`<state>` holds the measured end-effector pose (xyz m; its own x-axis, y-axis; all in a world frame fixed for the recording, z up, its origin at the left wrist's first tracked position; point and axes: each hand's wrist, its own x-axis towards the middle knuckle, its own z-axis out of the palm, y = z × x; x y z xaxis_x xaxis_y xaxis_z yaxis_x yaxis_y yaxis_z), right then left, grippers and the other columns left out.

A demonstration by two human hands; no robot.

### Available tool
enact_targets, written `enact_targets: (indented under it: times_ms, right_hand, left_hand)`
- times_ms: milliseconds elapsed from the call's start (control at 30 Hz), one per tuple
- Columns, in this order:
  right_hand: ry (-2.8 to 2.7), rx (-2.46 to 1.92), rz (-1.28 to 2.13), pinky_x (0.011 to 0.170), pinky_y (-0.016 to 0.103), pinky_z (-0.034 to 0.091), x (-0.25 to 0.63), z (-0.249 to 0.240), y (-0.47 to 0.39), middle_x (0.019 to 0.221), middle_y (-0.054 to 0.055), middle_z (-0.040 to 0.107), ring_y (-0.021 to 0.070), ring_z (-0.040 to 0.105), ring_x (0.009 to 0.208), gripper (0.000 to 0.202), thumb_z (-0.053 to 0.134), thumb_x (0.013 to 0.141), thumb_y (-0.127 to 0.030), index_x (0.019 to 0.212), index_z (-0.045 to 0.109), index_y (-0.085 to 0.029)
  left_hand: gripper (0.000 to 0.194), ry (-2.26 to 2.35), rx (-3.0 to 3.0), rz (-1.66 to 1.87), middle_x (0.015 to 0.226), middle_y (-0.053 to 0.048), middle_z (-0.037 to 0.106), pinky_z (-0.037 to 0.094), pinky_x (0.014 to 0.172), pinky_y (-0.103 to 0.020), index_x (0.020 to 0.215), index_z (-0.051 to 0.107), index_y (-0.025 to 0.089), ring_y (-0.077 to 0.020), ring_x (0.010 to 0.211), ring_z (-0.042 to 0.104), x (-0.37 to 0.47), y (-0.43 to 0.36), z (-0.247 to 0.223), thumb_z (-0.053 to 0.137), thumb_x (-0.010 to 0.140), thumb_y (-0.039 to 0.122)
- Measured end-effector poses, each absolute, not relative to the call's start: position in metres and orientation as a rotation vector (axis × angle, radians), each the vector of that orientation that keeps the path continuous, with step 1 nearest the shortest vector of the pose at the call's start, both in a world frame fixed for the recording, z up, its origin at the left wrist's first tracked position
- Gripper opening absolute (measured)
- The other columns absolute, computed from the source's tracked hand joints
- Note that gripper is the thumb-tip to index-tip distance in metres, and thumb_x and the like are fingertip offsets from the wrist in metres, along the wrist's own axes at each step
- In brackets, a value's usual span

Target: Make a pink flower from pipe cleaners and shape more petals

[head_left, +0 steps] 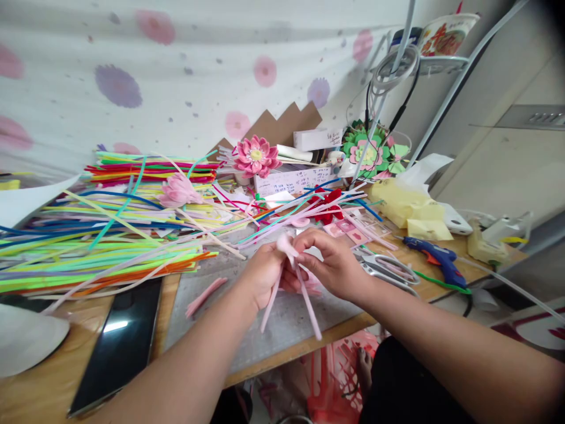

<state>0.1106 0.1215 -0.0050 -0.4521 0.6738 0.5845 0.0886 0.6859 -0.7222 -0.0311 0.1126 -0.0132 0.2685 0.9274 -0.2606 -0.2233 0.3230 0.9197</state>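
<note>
Pale pink fuzzy stems [311, 306] are bent together at the top, and their two free ends hang down and apart over the mat's front part. My left hand [269, 271] is closed around them just below the bend. On the right side of the bend, my right hand [329, 259] pinches the pink material between thumb and forefinger. Behind my fingers some more pink pieces [311, 285] show in part. A short pink bundle [206, 297] lies on the grey mat [189, 330] left of my left hand.
Colourful stems [132, 259] pile up at the left, above a black phone [121, 341]. Pink flowers [256, 155] stand at the back. Scissors [388, 271], a blue glue gun [435, 259] and a yellow bag [397, 203] are at the right.
</note>
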Motion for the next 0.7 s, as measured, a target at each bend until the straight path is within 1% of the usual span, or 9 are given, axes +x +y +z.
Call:
enact_targets:
  times_ms: [100, 167, 233, 300, 367, 400, 533, 600, 700]
  right_hand:
    - [-2.058, -0.511, 0.509, 0.071, 0.03, 0.045, 0.11, -0.005, 0.124, 0.079, 0.004, 0.058, 0.0149, 0.054, 0.078, 0.005, 0.052, 0.083, -0.016, 0.079, 0.054, -0.018]
    - [-2.11, -0.475, 0.372, 0.071, 0.029, 0.045, 0.112, -0.005, 0.127, 0.082, 0.005, 0.058, 0.0149, 0.054, 0.08, 0.007, 0.049, 0.084, -0.014, 0.082, 0.054, -0.018]
    - [-2.178, -0.439, 0.19, 0.071, 0.029, 0.046, 0.116, -0.006, 0.13, 0.086, 0.006, 0.057, 0.0153, 0.054, 0.082, 0.009, 0.048, 0.084, -0.012, 0.085, 0.054, -0.018]
    - [-2.267, -0.424, -0.003, 0.07, 0.029, 0.046, 0.122, -0.005, 0.132, 0.092, 0.007, 0.057, 0.0161, 0.053, 0.084, 0.012, 0.047, 0.083, -0.01, 0.088, 0.054, -0.018]
    - [-2.357, -0.419, -0.172, 0.069, 0.029, 0.045, 0.127, -0.004, 0.131, 0.096, 0.008, 0.057, 0.0166, 0.053, 0.085, 0.013, 0.047, 0.083, -0.011, 0.091, 0.055, -0.018]
    - [-2.392, -0.421, -0.247, 0.069, 0.029, 0.045, 0.13, -0.003, 0.131, 0.1, 0.008, 0.057, 0.0172, 0.053, 0.087, 0.013, 0.047, 0.084, -0.012, 0.092, 0.055, -0.018]
    - [-2.423, -0.476, -0.511, 0.068, 0.03, 0.044, 0.133, -0.002, 0.128, 0.11, 0.011, 0.055, 0.019, 0.053, 0.087, 0.011, 0.046, 0.086, -0.02, 0.091, 0.056, -0.018]
    - [-2.435, -0.52, -0.574, 0.065, 0.029, 0.043, 0.133, -0.004, 0.13, 0.11, 0.011, 0.056, 0.0174, 0.053, 0.082, 0.012, 0.044, 0.087, -0.021, 0.091, 0.055, -0.017]
    - [-2.469, -0.564, -0.537, 0.064, 0.027, 0.043, 0.135, -0.008, 0.134, 0.11, 0.009, 0.057, 0.0154, 0.054, 0.08, 0.015, 0.04, 0.088, -0.018, 0.093, 0.055, -0.017]
  left_hand:
    - [0.027, 0.94, 0.914, 0.935, 0.046, -0.003, 0.06, 0.036, 0.028, -0.017, 0.062, 0.055, 0.014, -0.0114, 0.029, 0.05, -0.033, 0.113, -0.014, 0.058, 0.071, 0.039]
    - [0.025, 0.892, 0.906, 0.929, 0.046, -0.002, 0.059, 0.037, 0.028, -0.017, 0.065, 0.057, 0.014, -0.0113, 0.03, 0.051, -0.034, 0.112, -0.014, 0.06, 0.071, 0.038]
    - [0.021, 0.819, 0.874, 0.929, 0.05, -0.001, 0.06, 0.044, 0.035, -0.02, 0.07, 0.058, 0.014, -0.0124, 0.037, 0.056, -0.035, 0.112, -0.013, 0.061, 0.072, 0.034]
    - [0.014, 0.742, 0.824, 0.931, 0.057, -0.002, 0.063, 0.05, 0.046, -0.023, 0.073, 0.058, 0.013, -0.0139, 0.048, 0.061, -0.035, 0.111, -0.014, 0.062, 0.073, 0.027]
    - [0.008, 0.682, 0.772, 0.932, 0.061, -0.003, 0.064, 0.052, 0.054, -0.024, 0.076, 0.059, 0.013, -0.0148, 0.055, 0.064, -0.035, 0.111, -0.014, 0.061, 0.073, 0.02]
    - [0.007, 0.664, 0.753, 0.927, 0.061, -0.003, 0.064, 0.052, 0.055, -0.025, 0.078, 0.059, 0.014, -0.0153, 0.056, 0.064, -0.035, 0.111, -0.014, 0.06, 0.074, 0.018]
    - [0.013, 0.653, 0.738, 0.926, 0.063, -0.002, 0.064, 0.052, 0.047, -0.029, 0.09, 0.055, 0.017, -0.0178, 0.05, 0.064, -0.035, 0.111, -0.012, 0.057, 0.077, 0.018]
    - [0.014, 0.698, 0.772, 0.937, 0.061, 0.0, 0.063, 0.047, 0.038, -0.023, 0.093, 0.053, 0.018, -0.015, 0.042, 0.06, -0.034, 0.111, -0.01, 0.055, 0.079, 0.021]
    - [0.015, 0.784, 0.831, 0.972, 0.051, 0.004, 0.056, 0.034, 0.027, -0.014, 0.091, 0.053, 0.019, -0.008, 0.03, 0.048, -0.033, 0.11, -0.009, 0.054, 0.081, 0.031]
